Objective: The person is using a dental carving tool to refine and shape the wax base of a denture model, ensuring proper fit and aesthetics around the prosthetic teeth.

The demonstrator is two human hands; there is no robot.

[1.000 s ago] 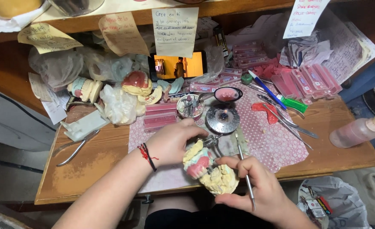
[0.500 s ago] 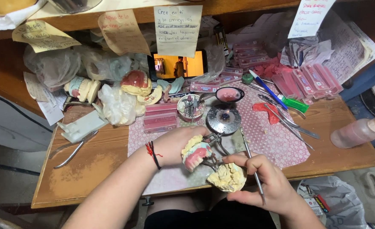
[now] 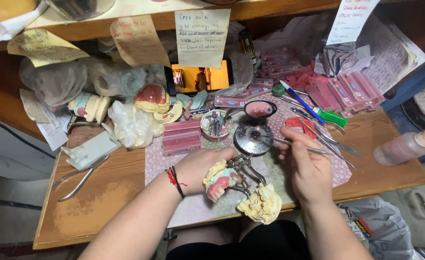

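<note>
The left hand grips a hinged denture model above the desk edge while the right hand pinches a wax tool at the small burner (tip heating, apparently), so the warmed tip likely needs a steady carry to the model's pink wax.

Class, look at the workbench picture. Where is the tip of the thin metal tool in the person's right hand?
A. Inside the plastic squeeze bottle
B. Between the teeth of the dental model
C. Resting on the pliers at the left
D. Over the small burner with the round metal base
D: the right hand holds the thin metal tool level, its tip reaching the small burner by the flame, while the left hand grips the dental model.
</note>
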